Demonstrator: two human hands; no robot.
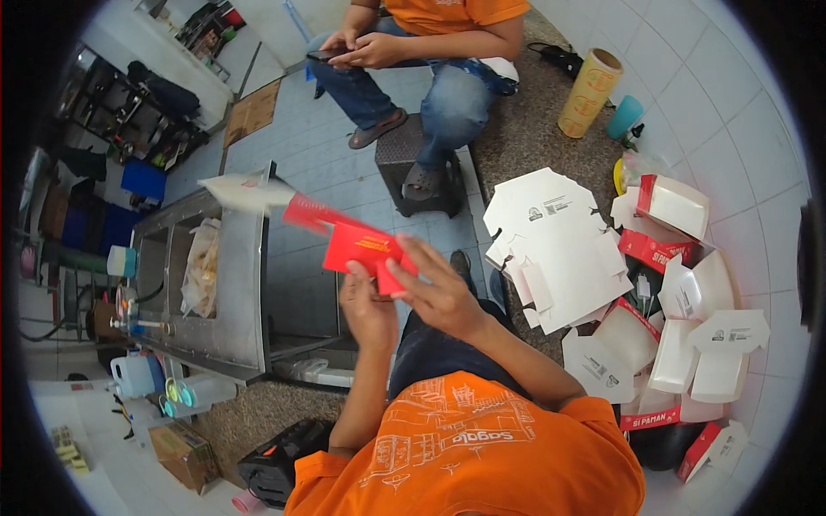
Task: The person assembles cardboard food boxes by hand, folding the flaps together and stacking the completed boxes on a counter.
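A red and white cardboard food box point(354, 247), partly folded, is held up in front of me, its white far end smeared by motion. My left hand point(368, 308) grips its near red panel from below, thumb up. On the right side of that panel, my right hand point(440, 288) has its fingers closed over the edge. To the right lies a stack of flat white box blanks point(559, 232) on the speckled counter point(508, 155). Beyond it are several folded red and white boxes point(675, 206), heaped against the tiled wall.
Across from me a person in orange sits holding a phone point(327, 54), feet near a dark stool point(404, 159). A metal sink point(237, 331) with a plastic bag is on the left. A yellow roll point(590, 93) and a teal cup point(625, 117) stand on the far counter.
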